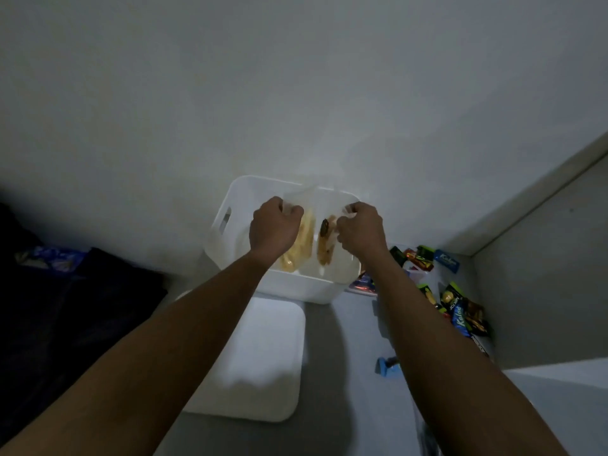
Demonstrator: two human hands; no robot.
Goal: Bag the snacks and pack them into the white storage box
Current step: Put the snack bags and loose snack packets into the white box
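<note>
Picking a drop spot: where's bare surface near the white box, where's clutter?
Free: the grey surface strip between the flat white lid and the small blue object, in front of the white plastic storage box. Crowded: coloured snack wrappers right of the box; dark fabric left.

Against the wall point(296, 93), storage box point(296, 284); over it, left bag point(304, 240) beside right bag point(326, 246); just before it, lid point(263, 357); right of it, snack packets point(460, 311); far left, cloth point(82, 307).
</note>
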